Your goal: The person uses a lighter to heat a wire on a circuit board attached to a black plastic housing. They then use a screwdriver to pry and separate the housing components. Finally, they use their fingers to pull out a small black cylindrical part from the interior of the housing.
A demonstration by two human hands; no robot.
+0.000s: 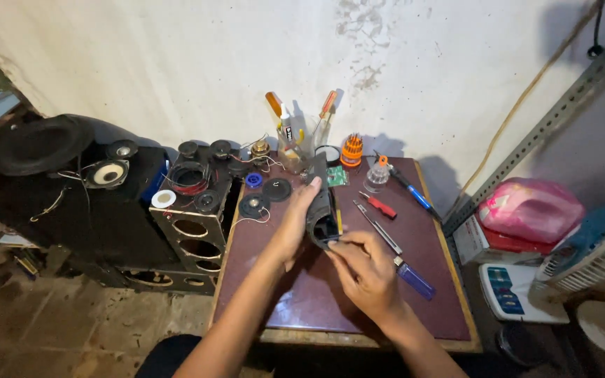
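Observation:
Over the middle of a small dark red table (316, 301), both hands hold a black plastic speaker housing (322, 203), tilted on its edge with an open cavity facing me. My left hand (294, 224) grips its left side, the thumb reaching up toward the top. My right hand (364, 269) pinches the housing's lower end with its fingertips. A small green circuit board (337, 176) lies just behind the housing.
Screwdrivers (379, 206), a blue lighter (415, 278), a small bottle (377, 175), a cup of tools (292, 150) and round speaker drivers (254, 205) lie on the table. Open speaker cabinets (190, 224) stand at the left. A pink bag (530, 208), a fan (593, 245) and a metal rack post (547, 119) are at the right.

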